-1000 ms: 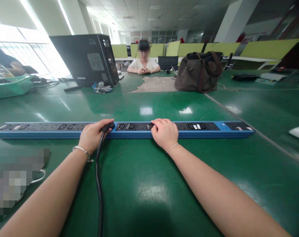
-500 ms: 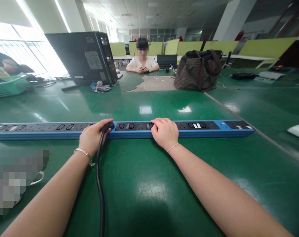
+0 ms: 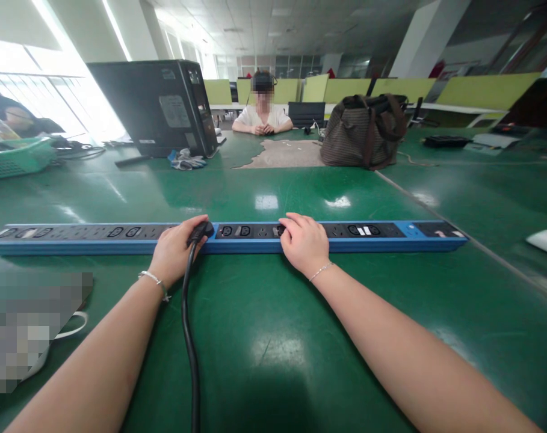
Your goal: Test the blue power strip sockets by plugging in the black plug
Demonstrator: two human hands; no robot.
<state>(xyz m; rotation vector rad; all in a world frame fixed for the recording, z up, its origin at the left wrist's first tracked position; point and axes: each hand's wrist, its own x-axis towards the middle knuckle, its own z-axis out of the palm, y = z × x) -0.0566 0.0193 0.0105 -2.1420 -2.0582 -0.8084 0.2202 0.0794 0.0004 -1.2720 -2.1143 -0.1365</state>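
A long blue power strip (image 3: 237, 245) with a row of black sockets lies across the table in front of me. My left hand (image 3: 178, 240) has its fingers closed around the black plug (image 3: 203, 231) of a thick power cord (image 3: 189, 343). That plug sits at the strip's top face, left of the middle; whether it is fully seated I cannot tell. The cord runs down toward the near edge of the view. Farther right, my right hand (image 3: 305, 240) lies over the strip with curled fingers, gripping it and covering some sockets.
The green table (image 3: 264, 300) extends on all sides. Behind the strip stand a black computer case (image 3: 151, 108), gloves (image 3: 186, 159) and a brown bag (image 3: 363, 132). A green basket (image 3: 20, 159) is at left, a white object (image 3: 546, 245) at right. A person (image 3: 262, 114) sits opposite.
The strip, plug and both hands appear slightly farther right, partly from a small camera shift. My left hand still holds the plug, and the right hand's fingers have shifted a little.
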